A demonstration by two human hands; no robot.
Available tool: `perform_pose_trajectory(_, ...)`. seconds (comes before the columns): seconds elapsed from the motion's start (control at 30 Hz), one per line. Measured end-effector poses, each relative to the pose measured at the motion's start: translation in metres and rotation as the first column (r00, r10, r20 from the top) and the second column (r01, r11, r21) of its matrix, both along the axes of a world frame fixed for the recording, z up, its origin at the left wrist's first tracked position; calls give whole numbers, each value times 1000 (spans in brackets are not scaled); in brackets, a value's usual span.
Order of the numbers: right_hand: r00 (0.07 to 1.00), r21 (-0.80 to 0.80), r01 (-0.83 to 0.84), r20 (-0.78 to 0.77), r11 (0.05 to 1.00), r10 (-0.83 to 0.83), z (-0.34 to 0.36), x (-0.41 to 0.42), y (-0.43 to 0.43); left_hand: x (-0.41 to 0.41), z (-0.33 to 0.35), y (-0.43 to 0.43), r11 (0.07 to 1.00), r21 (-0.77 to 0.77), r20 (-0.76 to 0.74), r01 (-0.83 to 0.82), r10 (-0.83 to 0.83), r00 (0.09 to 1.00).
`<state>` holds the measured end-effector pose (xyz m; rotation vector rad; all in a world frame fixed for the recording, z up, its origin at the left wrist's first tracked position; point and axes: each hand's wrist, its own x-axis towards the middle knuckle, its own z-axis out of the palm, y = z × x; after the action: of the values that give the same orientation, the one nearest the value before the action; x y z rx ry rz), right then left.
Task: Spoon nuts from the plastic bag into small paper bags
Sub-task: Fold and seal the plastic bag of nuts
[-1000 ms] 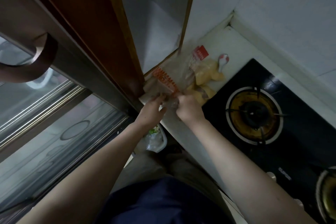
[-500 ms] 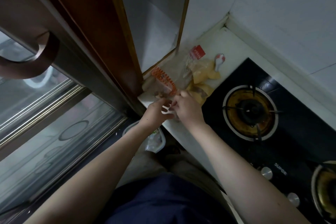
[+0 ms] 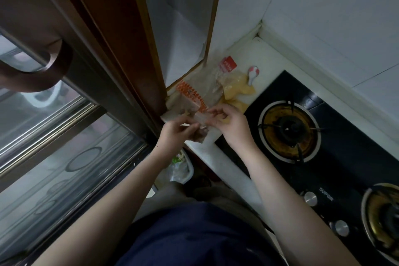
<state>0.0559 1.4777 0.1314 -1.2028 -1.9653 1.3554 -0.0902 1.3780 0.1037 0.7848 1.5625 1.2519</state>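
A clear plastic bag with brownish nuts in it hangs between my two hands at the counter's near edge. My left hand pinches its left side and my right hand pinches its right side. Just behind it lies an orange-printed bag. Farther back sit yellowish paper bags, a clear packet with a red label, and a white spoon near the wall.
The white counter is narrow, with a black gas hob right of my hands. A brown door frame stands at left. A bin with a plastic liner sits on the floor below the counter edge.
My hands have drawn slightly apart and toward me, pulling the clear plastic bag off the pile toward the counter's near edge.
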Motion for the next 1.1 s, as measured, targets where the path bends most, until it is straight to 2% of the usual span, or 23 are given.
perform_pose_trajectory(0.07, 995, 108, -24, 95, 994, 13, 2, 6, -1, -1, 5, -3, 1000, 1, 100, -12, 11, 995)
perform_pose_trajectory(0.1, 995, 72, -12, 103, 997, 4, 4, 9, -2, 0, 8, -5, 1000, 3, 113, -14, 13, 993)
perform_pose_trajectory(0.2, 998, -182, 67, -1, 981, -68, 12, 15, -9, 1, 17, -9, 999, 24, 114, -29, 26, 993)
perform_pose_trajectory(0.3, 988, -216, 147, -22, 965, -155, 17, 15, -18, 3, 21, -13, 998, 55, 103, -16, 10, 995)
perform_pose_trajectory(0.4, 991, -131, 135, 7, 982, -135, 21, 14, -24, 4, 22, -17, 993, 115, -2, -40, 41, 999)
perform_pose_trajectory(0.5, 992, 52, 101, 77, 994, -105, 24, 14, -31, 3, 24, -22, 984, 167, -156, -57, 84, 984)
perform_pose_trajectory(0.6, 992, 292, 54, 96, 955, -86, 26, 11, -39, 3, 24, -25, 980, 181, -289, -87, 137, 947)
perform_pose_trajectory(0.67, 992, 387, 33, 99, 922, -78, 27, 10, -42, 3, 24, -26, 979, 160, -327, -125, 172, 929)
perform_pose_trajectory(0.87, 988, 396, 30, 130, 918, -88, 22, 7, -49, 2, 25, -26, 978, 119, -450, -168, 205, 869)
perform_pose_trajectory(1.1, 984, 382, -33, 172, 923, -36, 20, 5, -48, 4, 25, -22, 983, 101, -420, -156, 185, 889)
